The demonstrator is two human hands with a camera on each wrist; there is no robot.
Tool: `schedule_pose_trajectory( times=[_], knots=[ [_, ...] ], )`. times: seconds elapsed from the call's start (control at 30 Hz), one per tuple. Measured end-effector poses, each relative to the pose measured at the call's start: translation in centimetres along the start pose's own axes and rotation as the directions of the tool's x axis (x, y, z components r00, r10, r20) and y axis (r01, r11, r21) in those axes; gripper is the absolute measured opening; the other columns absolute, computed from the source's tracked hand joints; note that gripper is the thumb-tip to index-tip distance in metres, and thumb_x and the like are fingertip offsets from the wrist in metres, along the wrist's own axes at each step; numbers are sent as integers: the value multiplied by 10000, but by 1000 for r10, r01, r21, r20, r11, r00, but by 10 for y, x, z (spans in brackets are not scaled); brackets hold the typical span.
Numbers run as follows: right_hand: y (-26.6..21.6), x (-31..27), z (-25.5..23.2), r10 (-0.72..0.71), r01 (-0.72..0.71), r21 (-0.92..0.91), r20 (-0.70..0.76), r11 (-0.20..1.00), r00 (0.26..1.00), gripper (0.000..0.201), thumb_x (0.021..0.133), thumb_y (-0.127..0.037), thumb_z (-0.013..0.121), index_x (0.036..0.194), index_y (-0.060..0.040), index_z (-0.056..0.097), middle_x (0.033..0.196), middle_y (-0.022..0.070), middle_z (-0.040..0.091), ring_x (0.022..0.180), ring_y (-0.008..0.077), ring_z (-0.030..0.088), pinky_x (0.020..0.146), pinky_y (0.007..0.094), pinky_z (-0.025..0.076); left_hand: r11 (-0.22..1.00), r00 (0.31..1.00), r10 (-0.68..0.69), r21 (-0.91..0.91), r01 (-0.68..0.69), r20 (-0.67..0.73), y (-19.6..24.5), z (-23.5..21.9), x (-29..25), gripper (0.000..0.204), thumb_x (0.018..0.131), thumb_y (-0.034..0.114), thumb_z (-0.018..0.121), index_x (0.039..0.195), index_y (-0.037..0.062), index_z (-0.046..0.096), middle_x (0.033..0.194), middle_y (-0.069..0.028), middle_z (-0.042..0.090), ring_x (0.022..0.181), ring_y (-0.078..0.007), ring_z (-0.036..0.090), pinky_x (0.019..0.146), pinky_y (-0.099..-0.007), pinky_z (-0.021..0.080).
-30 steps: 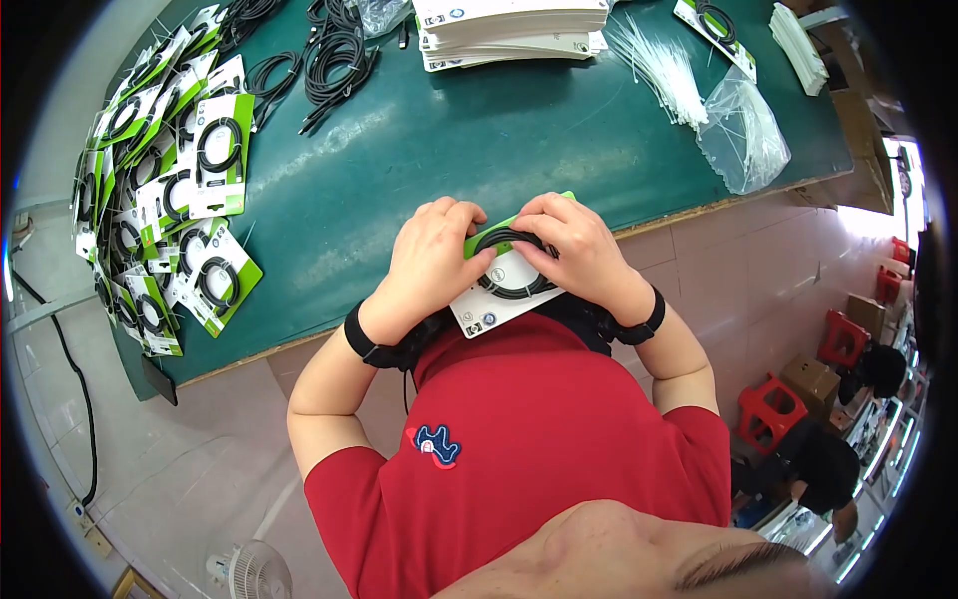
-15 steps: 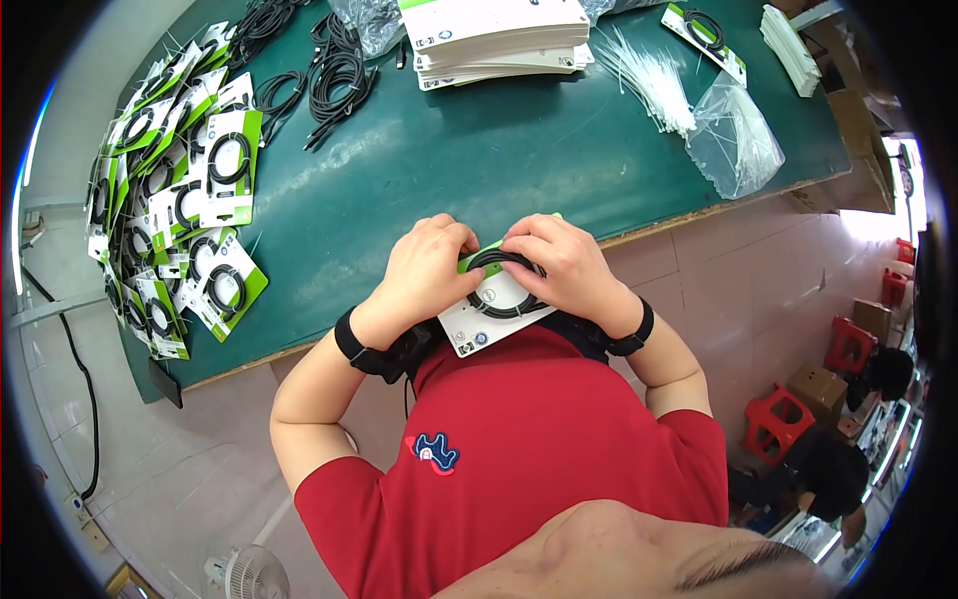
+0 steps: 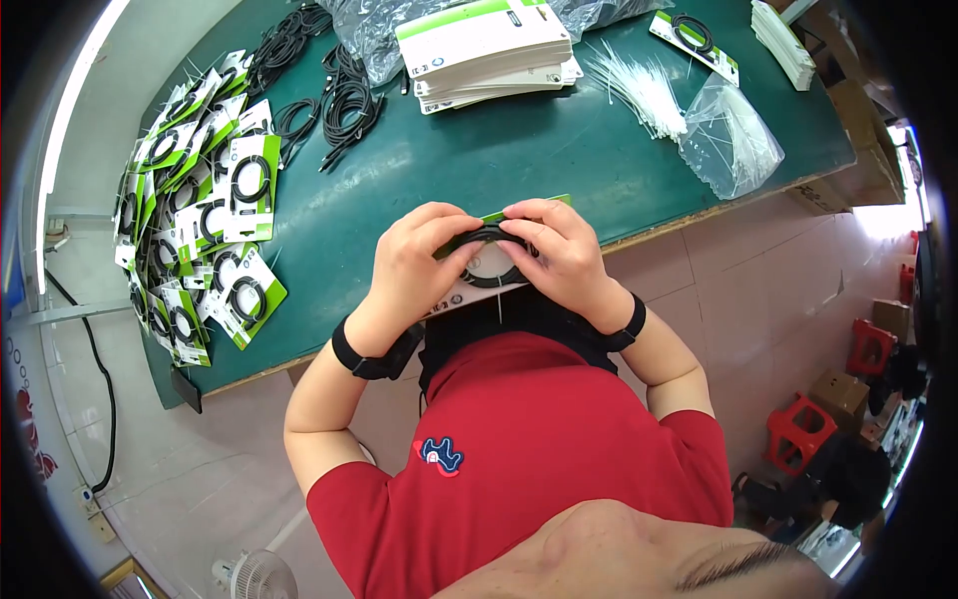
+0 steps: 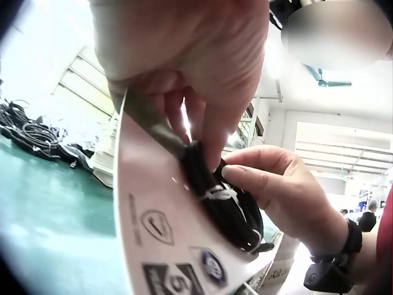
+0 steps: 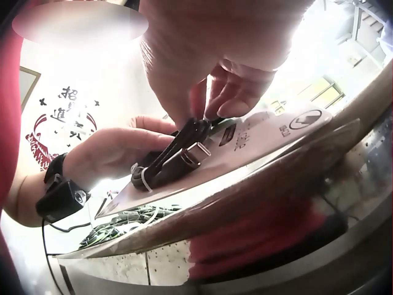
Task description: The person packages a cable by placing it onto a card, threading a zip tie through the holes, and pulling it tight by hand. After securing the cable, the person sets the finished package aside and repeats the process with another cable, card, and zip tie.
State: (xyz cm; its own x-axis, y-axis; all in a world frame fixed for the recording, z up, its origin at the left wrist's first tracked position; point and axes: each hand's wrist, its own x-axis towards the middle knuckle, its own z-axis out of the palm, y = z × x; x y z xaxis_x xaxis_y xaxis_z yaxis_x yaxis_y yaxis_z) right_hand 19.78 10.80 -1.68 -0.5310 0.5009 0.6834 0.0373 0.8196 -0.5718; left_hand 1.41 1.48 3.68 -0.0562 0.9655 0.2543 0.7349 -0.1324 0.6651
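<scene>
Both hands meet over a white card point(image 3: 469, 297) with a green upper edge, at the table's front edge. A coiled black cable point(image 3: 496, 276) lies against the card's face. The left hand point(image 3: 419, 262) grips card and coil at the left, its thumb on the coil. The right hand point(image 3: 561, 255) pinches the coil's upper right part. In the left wrist view a white tie circles the cable point(image 4: 228, 215). The right wrist view shows a metal connector point(image 5: 198, 152) at the coil's end. Some fingertips are hidden behind the card.
Many packaged cables point(image 3: 249, 185) are heaped on the table's left. Loose black cables point(image 3: 349, 110), a stack of cards point(image 3: 489, 50), white ties point(image 3: 644, 95) and a clear bag point(image 3: 733, 140) lie farther back. Red stools point(image 3: 801, 432) stand on the floor at right.
The card has tilted, so less of its lower face shows in the head view. Both hands have shifted slightly, and a white tie end now hangs below the coil.
</scene>
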Motion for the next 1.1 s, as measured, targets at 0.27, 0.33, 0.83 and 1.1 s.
schedule_pose_trajectory(
  times=[0.27,0.33,0.83,1.1],
  knots=[
    [-6,3,0,-144,143,-48,-38,989,989,271,720,-12,788,973,-29,692,1007,97,659,805,258,657,673,336,545,938,930,299,243,-246,-215,-5,12,-18,248,734,5,739,973,58,695,939,-45,674,854,-225,647,946,-407,468],
    [-8,4,0,-169,166,-62,-35,984,985,274,716,-12,787,974,-26,695,1006,95,659,793,255,657,663,335,544,925,914,330,276,-262,-235,-7,13,-21,252,735,5,737,977,64,697,945,-39,673,857,-213,646,979,-418,452],
    [-13,13,-17,-138,137,17,126,990,982,260,745,-34,783,992,-23,701,1005,84,667,791,243,655,655,333,539,906,894,344,351,-236,-289,-14,22,-32,307,737,-14,726,1033,64,710,1036,-64,659,893,-223,633,918,-402,481],
    [82,73,-104,32,76,-455,226,887,974,179,809,-19,683,973,-85,702,952,93,667,839,283,656,710,369,544,898,882,372,351,-264,-288,-12,22,-34,327,710,-31,733,1025,57,713,1046,-71,655,895,-233,619,844,-383,494]
  ],
)
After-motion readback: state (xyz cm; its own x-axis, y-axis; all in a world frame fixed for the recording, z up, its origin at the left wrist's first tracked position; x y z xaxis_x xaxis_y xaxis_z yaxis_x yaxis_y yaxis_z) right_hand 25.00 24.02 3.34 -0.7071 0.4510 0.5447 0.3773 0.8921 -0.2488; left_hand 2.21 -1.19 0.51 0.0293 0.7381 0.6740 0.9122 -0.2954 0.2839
